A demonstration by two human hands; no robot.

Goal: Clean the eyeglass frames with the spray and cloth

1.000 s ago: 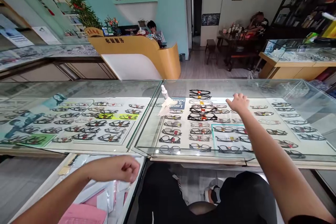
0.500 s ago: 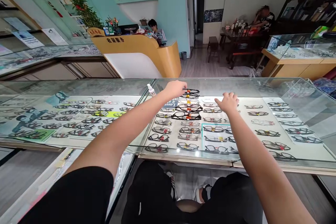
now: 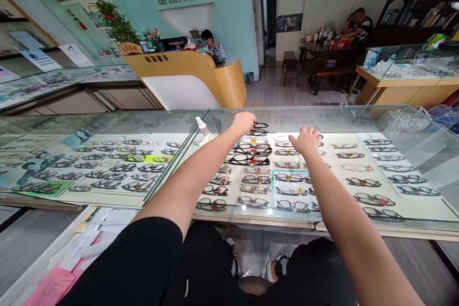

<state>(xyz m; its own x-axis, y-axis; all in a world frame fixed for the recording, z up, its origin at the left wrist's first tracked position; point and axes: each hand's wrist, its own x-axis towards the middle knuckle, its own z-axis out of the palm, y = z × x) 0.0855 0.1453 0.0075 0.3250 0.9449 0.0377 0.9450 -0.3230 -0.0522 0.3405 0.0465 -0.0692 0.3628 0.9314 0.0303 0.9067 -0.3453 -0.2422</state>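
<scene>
My left hand [image 3: 245,122] is at the far end of a column of eyeglasses on the glass display case, its fingers curled at the edge of a dark pair [image 3: 259,125]. Whether it grips that pair is hidden. Below it lie more black-framed glasses [image 3: 249,159] with orange tags. My right hand [image 3: 307,140] rests palm down on the glass to the right, fingers spread and holding nothing. A white spray bottle [image 3: 202,125] stands left of my left hand, with something white beside its base.
Rows of glasses [image 3: 363,182] lie inside the case to the right and left. Beyond stand a yellow counter [image 3: 229,81] with a person behind it, and a dark table [image 3: 328,45] with another person. A drawer with papers [image 3: 82,248] is open at lower left.
My left forearm has swung right and covers other glasses; the left hand's fingers look more curled. My right hand has shifted slightly left. The view has moved a little.
</scene>
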